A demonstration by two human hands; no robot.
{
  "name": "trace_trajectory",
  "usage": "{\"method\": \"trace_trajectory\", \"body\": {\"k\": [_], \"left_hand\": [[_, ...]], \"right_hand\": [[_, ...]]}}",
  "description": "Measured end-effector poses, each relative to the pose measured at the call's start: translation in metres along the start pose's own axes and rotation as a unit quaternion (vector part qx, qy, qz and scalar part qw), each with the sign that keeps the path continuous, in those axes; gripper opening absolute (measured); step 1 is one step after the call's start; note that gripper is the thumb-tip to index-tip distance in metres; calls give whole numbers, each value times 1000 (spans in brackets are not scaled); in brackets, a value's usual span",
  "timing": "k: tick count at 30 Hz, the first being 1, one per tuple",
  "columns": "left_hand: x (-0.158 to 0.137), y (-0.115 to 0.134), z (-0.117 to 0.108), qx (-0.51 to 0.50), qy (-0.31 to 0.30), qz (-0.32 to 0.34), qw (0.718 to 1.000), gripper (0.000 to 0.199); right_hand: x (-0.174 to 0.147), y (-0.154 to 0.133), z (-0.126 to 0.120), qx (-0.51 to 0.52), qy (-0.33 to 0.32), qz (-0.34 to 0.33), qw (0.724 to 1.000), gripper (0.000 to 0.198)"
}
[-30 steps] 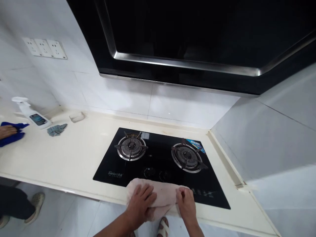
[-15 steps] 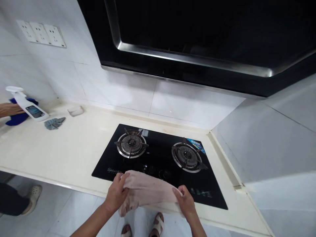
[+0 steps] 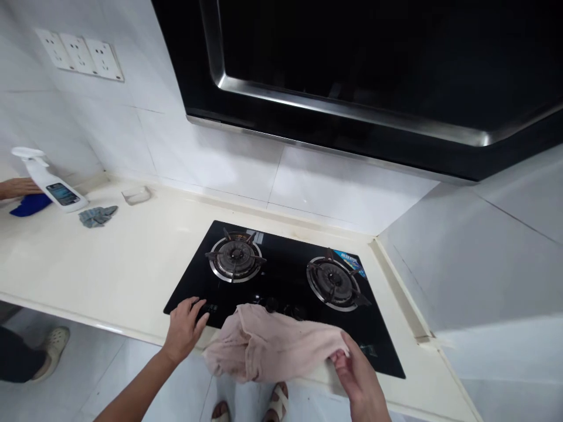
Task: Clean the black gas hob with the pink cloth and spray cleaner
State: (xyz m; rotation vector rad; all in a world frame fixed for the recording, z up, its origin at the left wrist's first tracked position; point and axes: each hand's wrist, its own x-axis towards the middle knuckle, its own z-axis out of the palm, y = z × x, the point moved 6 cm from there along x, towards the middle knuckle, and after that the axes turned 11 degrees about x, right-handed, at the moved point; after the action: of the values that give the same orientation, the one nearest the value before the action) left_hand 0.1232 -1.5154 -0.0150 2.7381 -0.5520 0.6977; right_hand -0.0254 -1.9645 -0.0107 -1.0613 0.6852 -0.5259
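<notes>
A pink cloth (image 3: 277, 346) lies draped across the front of the black gas stove (image 3: 281, 264), partly over its front knobs and hanging toward the counter edge. My right hand (image 3: 356, 369) pinches the cloth's right end between thumb and fingers. Left of the cloth, my left hand (image 3: 185, 328) is empty, its fingers spread over the stove's front left corner. Whether its fingertips touch the glass I cannot tell. Two burners, a left one (image 3: 236, 258) and a right one (image 3: 335, 282), stand behind the cloth.
A white spray bottle (image 3: 55, 181), a crumpled grey cloth (image 3: 97, 216) and a small clear dish (image 3: 136, 195) are on the counter (image 3: 118, 264) to the left. Another person's hand (image 3: 20, 187) presses a blue cloth (image 3: 30, 206). A black range hood (image 3: 329, 117) overhangs the stove.
My left hand has let go of the cloth and moved left. My right hand, still gripping its end, has shifted right. The other person's hand and blue cloth have moved slightly.
</notes>
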Motion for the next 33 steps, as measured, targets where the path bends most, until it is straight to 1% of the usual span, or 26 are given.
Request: {"method": "trace_trajectory", "body": {"k": [2, 3, 4, 5, 6, 7, 8, 9, 10, 11, 13, 15, 17, 19, 22, 23, 24, 26, 27, 28, 29, 31, 33], "left_hand": [[1, -4, 2, 22, -4, -11, 1000, 36], [1, -4, 4, 32, -10, -11, 999, 35], [1, -3, 4, 38, -14, -10, 999, 34], [0, -1, 4, 41, -14, -9, 999, 33], [0, 0, 4, 40, -11, -8, 999, 32], [-1, 1, 3, 37, -8, -6, 999, 32], [-1, 1, 3, 35, -5, -6, 999, 31], [-1, 2, 2, 35, -4, -7, 999, 30], [-2, 2, 2, 36, -5, -7, 999, 30], [-1, 2, 1, 38, -7, -8, 999, 30], [-1, 3, 0, 42, -11, -10, 999, 29], [0, 4, -2, 43, -14, -11, 999, 29], [1, 6, -4, 45, -14, -10, 999, 28], [1, 7, -5, 48, -8, -8, 999, 28], [0, 8, -5, 51, 3, -7, 999, 28], [0, 8, -4, 53, 5, -8, 999, 27], [0, 7, -4, 53, 7, -8, 999, 27], [-1, 7, -3, 54, 6, -9, 998, 27], [-1, 7, -3, 54, 5, -9, 998, 27], [-1, 8, -3, 54, 3, -10, 998, 27], [-1, 8, -4, 55, 1, -10, 998, 28], [-1, 8, -4, 58, -2, -10, 998, 27], [0, 9, -4, 62, -4, -7, 998, 27]], "right_hand": [[4, -4, 23, -21, -35, -14, 999, 45], [6, -4, 36, -61, -53, -21, 996, 47], [9, -4, 48, -128, -71, -47, 988, 49], [10, -5, 60, -209, -87, -87, 970, 50], [11, -5, 71, -292, -98, -137, 941, 50], [12, -5, 80, -364, -103, -190, 906, 51], [12, -4, 87, -418, -101, -237, 871, 52], [12, -3, 93, -451, -96, -272, 845, 53], [13, -1, 96, -467, -89, -288, 831, 55], [15, 2, 98, -469, -83, -289, 830, 57], [17, 6, 100, -453, -75, -278, 844, 60], [15, 9, 102, -440, -79, -278, 850, 64], [9, 14, 101, -435, -94, -282, 850, 67], [0, 18, 92, -424, -115, -281, 853, 70], [-9, 24, 68, -408, -156, -256, 862, 65], [-8, 23, 58, -404, -152, -243, 869, 64], [-6, 19, 49, -399, -134, -234, 876, 62], [1, 5, 36, -390, -68, -238, 887, 61], [5, -4, 36, -386, -35, -252, 887, 60], [9, -11, 41, -385, -16, -268, 883, 60], [13, -16, 50, -387, -14, -283, 878, 61], [17, -15, 78, -404, -59, -296, 864, 64], [13, -4, 102, -430, -115, -303, 843, 68]]}}
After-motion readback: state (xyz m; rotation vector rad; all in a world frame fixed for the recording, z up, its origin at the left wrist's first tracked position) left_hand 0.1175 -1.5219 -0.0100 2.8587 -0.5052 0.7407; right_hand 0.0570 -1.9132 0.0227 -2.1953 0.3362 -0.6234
